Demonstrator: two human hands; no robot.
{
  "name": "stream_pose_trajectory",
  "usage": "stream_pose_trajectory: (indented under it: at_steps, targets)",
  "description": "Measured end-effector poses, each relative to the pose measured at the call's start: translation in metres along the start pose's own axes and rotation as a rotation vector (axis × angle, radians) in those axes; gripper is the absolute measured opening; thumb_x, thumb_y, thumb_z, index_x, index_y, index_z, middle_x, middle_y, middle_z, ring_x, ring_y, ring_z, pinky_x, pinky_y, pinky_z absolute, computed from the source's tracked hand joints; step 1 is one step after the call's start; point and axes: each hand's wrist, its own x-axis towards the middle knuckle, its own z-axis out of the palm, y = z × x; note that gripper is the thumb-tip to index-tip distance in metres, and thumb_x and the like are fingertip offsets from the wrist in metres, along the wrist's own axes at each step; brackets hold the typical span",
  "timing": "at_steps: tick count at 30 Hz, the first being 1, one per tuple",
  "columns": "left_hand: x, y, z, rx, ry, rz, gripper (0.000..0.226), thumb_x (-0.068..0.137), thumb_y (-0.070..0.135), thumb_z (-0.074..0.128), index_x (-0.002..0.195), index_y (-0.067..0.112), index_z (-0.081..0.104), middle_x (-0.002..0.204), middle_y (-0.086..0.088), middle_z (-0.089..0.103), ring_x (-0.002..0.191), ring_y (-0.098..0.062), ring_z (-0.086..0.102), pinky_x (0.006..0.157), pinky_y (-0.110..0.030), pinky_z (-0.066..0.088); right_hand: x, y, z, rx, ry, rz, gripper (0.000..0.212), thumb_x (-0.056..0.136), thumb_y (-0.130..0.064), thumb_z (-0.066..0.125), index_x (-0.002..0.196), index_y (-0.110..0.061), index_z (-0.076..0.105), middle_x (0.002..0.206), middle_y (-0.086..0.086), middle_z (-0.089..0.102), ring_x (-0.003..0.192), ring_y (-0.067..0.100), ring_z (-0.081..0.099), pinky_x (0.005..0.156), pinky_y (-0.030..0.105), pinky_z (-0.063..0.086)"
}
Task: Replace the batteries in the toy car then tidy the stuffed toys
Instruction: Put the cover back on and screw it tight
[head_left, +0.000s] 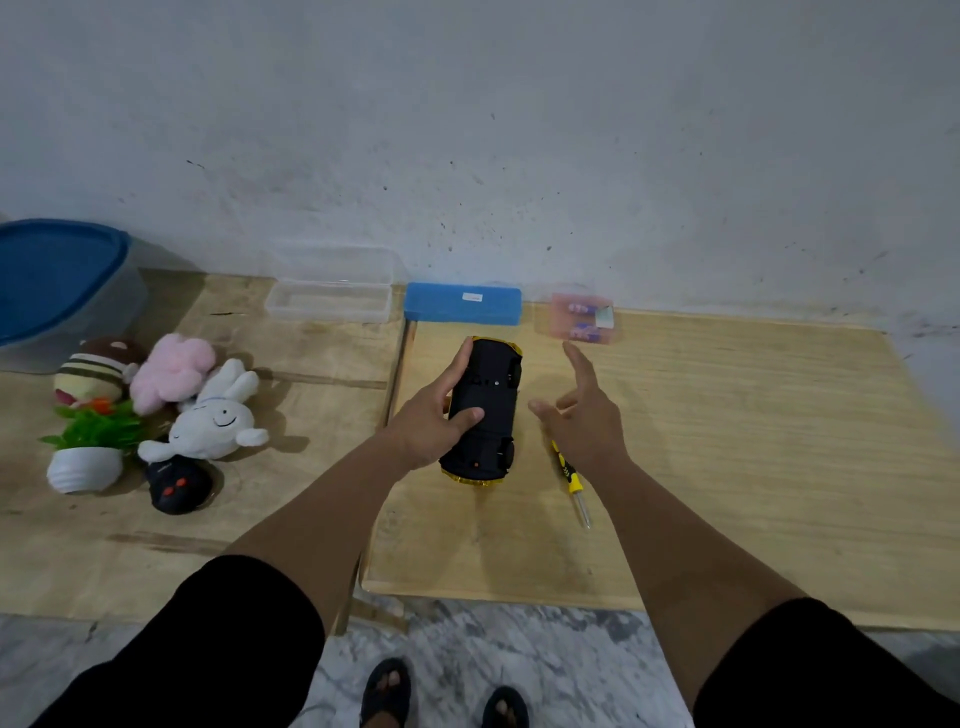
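Note:
The toy car (485, 415) lies upside down on the right wooden table, black underside up, yellow body showing at both ends. My left hand (434, 415) grips its left side, thumb across the underside. My right hand (584, 415) hovers open just right of the car, fingers spread, holding nothing. A yellow-and-black screwdriver (571, 483) lies on the table under my right wrist. A clear pink packet with batteries (584, 318) rests by the wall. Stuffed toys sit on the left table: a white rabbit (215, 418), a pink plush (174, 371) and a striped brown plush (98, 369).
A blue box (462, 304) and an open clear plastic case (330, 296) stand along the wall. A big container with a blue lid (57, 280) is at far left. A small potted plant (91, 447) and a black remote (174, 486) lie near the plushes.

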Motion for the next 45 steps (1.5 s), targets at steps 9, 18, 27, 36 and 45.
stream_pose_trajectory:
  at_steps: [9, 18, 27, 36, 45]
  targets:
    - [0.003, -0.022, 0.013, -0.004, -0.022, -0.051, 0.077, 0.097, 0.019, 0.052, 0.142, 0.057, 0.002, 0.139, 0.02, 0.038, 0.129, -0.018, 0.043, 0.105, -0.042, 0.042, -0.015, 0.055, 0.017, -0.374, -0.198, 0.129, 0.069, 0.089, -0.019, 0.057, 0.143, -0.043, 0.023, 0.112, 0.01, 0.047, 0.105, 0.027, 0.051, 0.089, 0.034, 0.043]
    - [0.006, -0.03, 0.019, -0.012, -0.014, -0.123, 0.078, 0.097, 0.019, 0.051, 0.141, 0.059, 0.001, 0.145, 0.013, 0.038, 0.124, -0.016, 0.047, 0.099, -0.035, 0.046, -0.008, 0.044, 0.012, -0.262, -0.17, 0.1, 0.087, 0.086, 0.002, 0.048, 0.142, -0.052, 0.008, 0.092, 0.015, 0.053, 0.075, 0.027, 0.054, 0.061, 0.031, 0.043]
    - [0.005, -0.014, 0.022, 0.025, 0.003, -0.157, 0.08, 0.096, 0.022, 0.053, 0.141, 0.058, -0.002, 0.147, 0.009, 0.037, 0.127, -0.021, 0.047, 0.103, -0.042, 0.044, 0.022, -0.038, -0.019, 0.035, 0.063, -0.076, 0.088, 0.088, 0.0, 0.054, 0.148, -0.037, 0.0, 0.089, 0.007, 0.056, 0.074, 0.02, 0.059, 0.065, 0.025, 0.048]
    - [0.01, -0.004, 0.016, -0.011, 0.006, -0.129, 0.08, 0.095, 0.022, 0.054, 0.142, 0.057, -0.002, 0.143, 0.01, 0.042, 0.12, -0.018, 0.052, 0.1, -0.04, 0.047, 0.021, -0.055, -0.011, 0.132, 0.13, -0.106, 0.09, 0.086, 0.006, 0.053, 0.147, -0.039, 0.004, 0.105, 0.006, 0.058, 0.077, 0.031, 0.062, 0.068, 0.036, 0.052]
    - [0.008, -0.006, 0.007, -0.033, 0.001, -0.144, 0.079, 0.096, 0.022, 0.053, 0.143, 0.055, -0.001, 0.138, 0.014, 0.04, 0.119, -0.019, 0.051, 0.098, -0.044, 0.048, 0.031, -0.057, -0.004, 0.101, 0.115, -0.122, 0.091, 0.086, 0.004, 0.055, 0.147, -0.04, 0.003, 0.135, 0.007, 0.05, 0.08, 0.015, 0.061, 0.072, 0.024, 0.049]
